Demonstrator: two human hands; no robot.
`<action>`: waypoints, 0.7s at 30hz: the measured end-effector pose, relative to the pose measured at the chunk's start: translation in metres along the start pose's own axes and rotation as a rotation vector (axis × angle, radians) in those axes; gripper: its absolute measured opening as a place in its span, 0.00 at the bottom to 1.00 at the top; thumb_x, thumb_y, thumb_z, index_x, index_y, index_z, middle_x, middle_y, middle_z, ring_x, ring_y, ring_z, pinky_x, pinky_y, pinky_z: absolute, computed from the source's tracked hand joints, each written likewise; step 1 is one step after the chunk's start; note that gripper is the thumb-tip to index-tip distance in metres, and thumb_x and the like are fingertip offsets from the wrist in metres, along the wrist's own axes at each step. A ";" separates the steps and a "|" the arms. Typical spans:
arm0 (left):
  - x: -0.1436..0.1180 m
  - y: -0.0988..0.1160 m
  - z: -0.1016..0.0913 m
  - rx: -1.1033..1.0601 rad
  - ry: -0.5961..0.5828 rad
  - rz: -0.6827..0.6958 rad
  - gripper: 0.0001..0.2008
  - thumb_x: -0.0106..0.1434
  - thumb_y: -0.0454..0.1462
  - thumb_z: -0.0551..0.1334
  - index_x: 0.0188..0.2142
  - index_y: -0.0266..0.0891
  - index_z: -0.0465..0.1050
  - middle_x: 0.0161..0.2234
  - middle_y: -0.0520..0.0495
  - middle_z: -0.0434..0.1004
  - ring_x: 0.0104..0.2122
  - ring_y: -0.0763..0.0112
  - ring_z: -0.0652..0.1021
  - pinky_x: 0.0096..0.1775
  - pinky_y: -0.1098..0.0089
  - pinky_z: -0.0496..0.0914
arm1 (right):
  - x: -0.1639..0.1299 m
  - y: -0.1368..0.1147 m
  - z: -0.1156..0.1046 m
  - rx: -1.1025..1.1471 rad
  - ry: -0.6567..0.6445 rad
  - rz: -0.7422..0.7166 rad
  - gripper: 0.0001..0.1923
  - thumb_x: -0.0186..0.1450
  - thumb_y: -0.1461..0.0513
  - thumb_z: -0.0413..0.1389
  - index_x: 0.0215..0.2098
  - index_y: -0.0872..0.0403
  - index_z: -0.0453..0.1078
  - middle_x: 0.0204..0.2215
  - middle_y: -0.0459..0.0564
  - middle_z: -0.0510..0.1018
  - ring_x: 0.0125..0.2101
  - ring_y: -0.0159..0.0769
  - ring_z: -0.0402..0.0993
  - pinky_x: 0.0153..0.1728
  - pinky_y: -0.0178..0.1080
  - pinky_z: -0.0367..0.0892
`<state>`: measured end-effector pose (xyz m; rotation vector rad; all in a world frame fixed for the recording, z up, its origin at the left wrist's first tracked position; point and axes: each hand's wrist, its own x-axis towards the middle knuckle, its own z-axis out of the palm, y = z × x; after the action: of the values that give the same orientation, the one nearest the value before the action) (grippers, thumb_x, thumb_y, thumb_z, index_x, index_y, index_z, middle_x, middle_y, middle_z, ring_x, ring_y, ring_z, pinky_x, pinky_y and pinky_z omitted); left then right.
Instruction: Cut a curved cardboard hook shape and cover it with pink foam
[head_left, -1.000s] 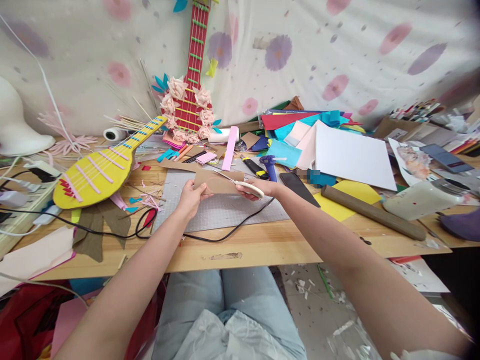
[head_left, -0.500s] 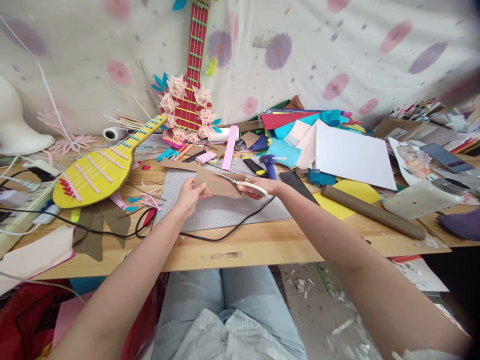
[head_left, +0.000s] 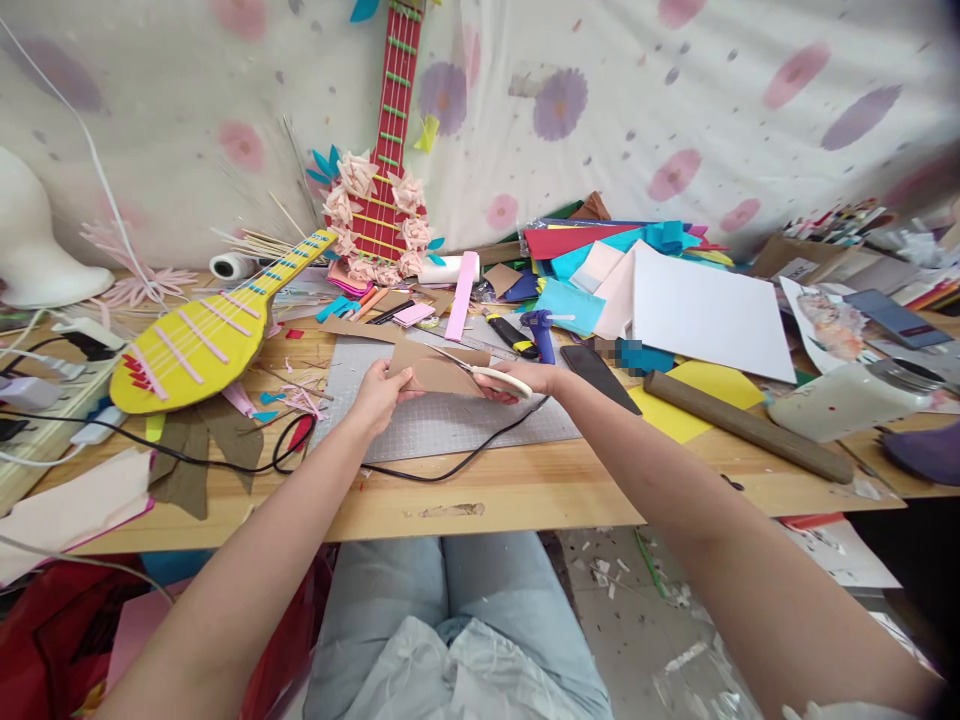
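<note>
The wooden desk [head_left: 525,490] is full of craft stuff. A yellow paper guitar [head_left: 202,340] lies near its left edge. On the grey cutting mat [head_left: 450,420] in the middle, the left hand [head_left: 382,392] pinches a brown cardboard piece [head_left: 435,372]. The right hand [head_left: 525,378] grips white-handled scissors [head_left: 487,375], blades partly open on the cardboard.

A wooden table [head_left: 525,490] carries a grey cutting mat [head_left: 420,415] at its middle, with a black cable [head_left: 450,462] looping across the mat's near edge; to the left lies a yellow paper guitar [head_left: 199,345]. To the right lie a white sheet [head_left: 705,310], a brown roll [head_left: 746,425] and a white jar [head_left: 847,395] on its side.
</note>
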<state>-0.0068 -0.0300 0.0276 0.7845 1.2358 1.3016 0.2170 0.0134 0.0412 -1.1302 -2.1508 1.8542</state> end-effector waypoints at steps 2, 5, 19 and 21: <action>0.000 -0.001 0.001 -0.002 0.003 -0.004 0.11 0.51 0.28 0.62 0.30 0.36 0.59 0.27 0.50 0.73 0.24 0.75 0.75 0.28 0.69 0.73 | 0.000 -0.001 0.000 0.004 0.007 0.014 0.26 0.55 0.43 0.51 0.24 0.59 0.61 0.14 0.39 0.58 0.13 0.20 0.52 0.13 0.27 0.48; -0.001 0.000 0.003 0.004 0.007 -0.002 0.10 0.52 0.28 0.61 0.30 0.36 0.59 0.27 0.50 0.73 0.24 0.75 0.75 0.30 0.67 0.74 | -0.002 -0.003 0.002 0.044 0.019 0.010 0.25 0.55 0.43 0.52 0.24 0.59 0.60 0.13 0.39 0.58 0.13 0.20 0.52 0.12 0.27 0.47; -0.002 0.001 0.006 0.022 -0.002 -0.001 0.10 0.53 0.28 0.60 0.29 0.36 0.58 0.27 0.49 0.73 0.23 0.75 0.75 0.31 0.65 0.73 | -0.004 0.000 -0.004 0.048 0.025 0.031 0.25 0.53 0.44 0.54 0.23 0.58 0.58 0.13 0.36 0.53 0.12 0.18 0.47 0.11 0.26 0.44; -0.002 0.002 0.006 0.027 -0.004 -0.001 0.10 0.52 0.28 0.61 0.29 0.36 0.59 0.27 0.49 0.73 0.23 0.75 0.75 0.30 0.65 0.73 | -0.005 0.000 -0.006 0.041 0.012 0.018 0.25 0.54 0.44 0.53 0.21 0.57 0.57 0.12 0.36 0.52 0.12 0.18 0.47 0.11 0.25 0.45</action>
<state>-0.0010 -0.0304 0.0315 0.8050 1.2525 1.2842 0.2239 0.0154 0.0444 -1.1537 -2.0934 1.8846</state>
